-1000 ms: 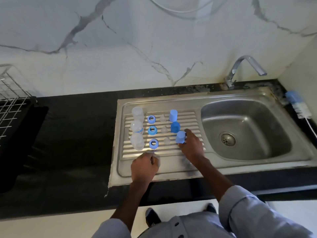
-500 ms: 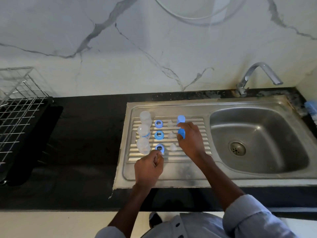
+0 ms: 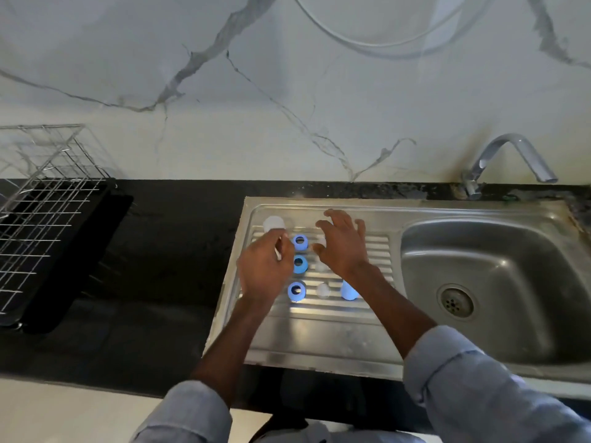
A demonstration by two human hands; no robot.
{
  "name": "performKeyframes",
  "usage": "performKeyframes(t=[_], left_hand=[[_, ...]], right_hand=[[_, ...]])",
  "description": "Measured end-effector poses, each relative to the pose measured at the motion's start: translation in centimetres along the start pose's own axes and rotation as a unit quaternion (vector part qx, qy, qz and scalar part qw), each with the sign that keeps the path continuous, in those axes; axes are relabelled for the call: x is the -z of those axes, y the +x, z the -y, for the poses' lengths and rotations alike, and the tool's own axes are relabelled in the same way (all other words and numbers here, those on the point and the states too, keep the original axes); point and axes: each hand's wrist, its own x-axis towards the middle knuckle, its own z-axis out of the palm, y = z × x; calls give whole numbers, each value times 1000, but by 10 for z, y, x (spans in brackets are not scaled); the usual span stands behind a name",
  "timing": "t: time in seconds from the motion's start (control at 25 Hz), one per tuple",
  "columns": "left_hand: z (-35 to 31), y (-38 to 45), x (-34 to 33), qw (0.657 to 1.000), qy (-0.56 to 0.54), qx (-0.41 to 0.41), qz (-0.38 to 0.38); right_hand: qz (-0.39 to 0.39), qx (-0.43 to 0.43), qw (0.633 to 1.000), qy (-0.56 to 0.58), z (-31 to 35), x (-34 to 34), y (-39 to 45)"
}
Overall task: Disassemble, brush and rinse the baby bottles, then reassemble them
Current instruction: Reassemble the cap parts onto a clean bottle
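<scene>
Baby bottle parts lie in rows on the ribbed steel drainboard [image 3: 319, 334]. Three blue rings [image 3: 300, 264] form a column, with clear nipples [image 3: 323, 290] to their right. One blue cap [image 3: 349, 290] stands at the near end; the other caps are hidden under my right hand. A clear bottle [image 3: 273, 223] shows at the far left. My left hand [image 3: 265, 270] has its fingers curled over the middle bottle of that column, of which only a pale sliver shows. My right hand [image 3: 343, 244] hovers with spread fingers over the far end of the cap column and holds nothing.
The sink basin [image 3: 499, 260] with its drain lies to the right, the tap [image 3: 511, 155] behind it. A wire dish rack [image 3: 41, 203] stands on the black counter [image 3: 166, 251] at the left. A marble wall rises behind.
Both hands have moved toward the far end of the drainboard. My right hand has opened and spread its fingers. My left hand has shifted from the near ring to the bottle column.
</scene>
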Motion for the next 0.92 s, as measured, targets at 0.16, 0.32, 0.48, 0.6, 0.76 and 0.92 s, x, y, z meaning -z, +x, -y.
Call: performKeyframes(t=[0.16,0.32,0.48,0.6,0.76,0.92], left_hand=[[13,47,1,998,42,-43,18],[33,82,-7,994,48,-47,83],[52,104,-16,996,17,-24,79],[56,113,-22,997,-36,12,73],[61,122,-23,994,-73,40,71],[53,125,-17,991,-125,45,34]], right_hand=[[107,33,994,-17,15,-16,41],[177,42,979,-98,29,-38,71],[225,59,958,-167,35,-54,88],[228,66,953,-189,35,-56,93],[121,41,989,-79,31,-36,97],[-236,22,935,265,30,15,82]])
